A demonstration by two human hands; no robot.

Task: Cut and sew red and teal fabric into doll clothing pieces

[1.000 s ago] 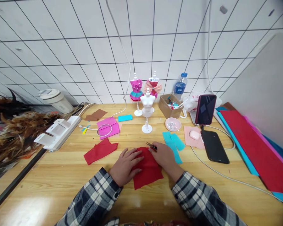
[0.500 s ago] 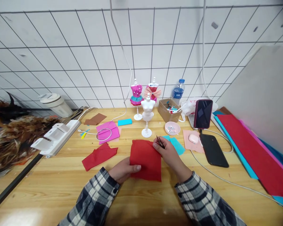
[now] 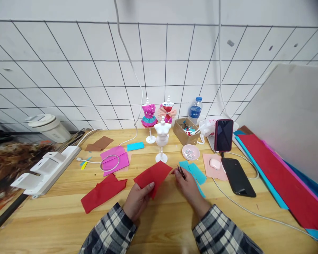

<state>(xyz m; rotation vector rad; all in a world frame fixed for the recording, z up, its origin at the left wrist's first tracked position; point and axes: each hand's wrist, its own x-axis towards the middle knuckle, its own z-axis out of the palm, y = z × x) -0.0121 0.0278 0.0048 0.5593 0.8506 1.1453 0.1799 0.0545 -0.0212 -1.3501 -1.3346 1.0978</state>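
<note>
My left hand (image 3: 139, 199) is closed on a red sheet (image 3: 151, 176), paper or cloth, thumb on top and fingers beneath. The sheet is held tilted above the table, one corner pointing to the right. In my right hand (image 3: 188, 187) a small pair of dark snips (image 3: 181, 172) sits with its points up and slightly apart. The fingertips of that hand are at the sheet's right corner; whether they pinch it I cannot tell. Behind the sheet stands a bare white mini dress form (image 3: 163, 132). Another red piece (image 3: 103, 192) lies left of my left hand.
Two dressed mini forms (image 3: 149, 116) stand at the back beside a cardboard box (image 3: 185, 132). A pink dish (image 3: 190, 152) holds small shiny bits. Phones (image 3: 238, 176) and cables lie right; a white power strip (image 3: 49, 169) is left. Coloured sheets (image 3: 281, 176) line the right edge.
The red sheet has turned and now looks smaller, folded or tilted, with a corner toward my right hand. My right hand, still with the snips, has shifted slightly lower. The camera view has moved.
</note>
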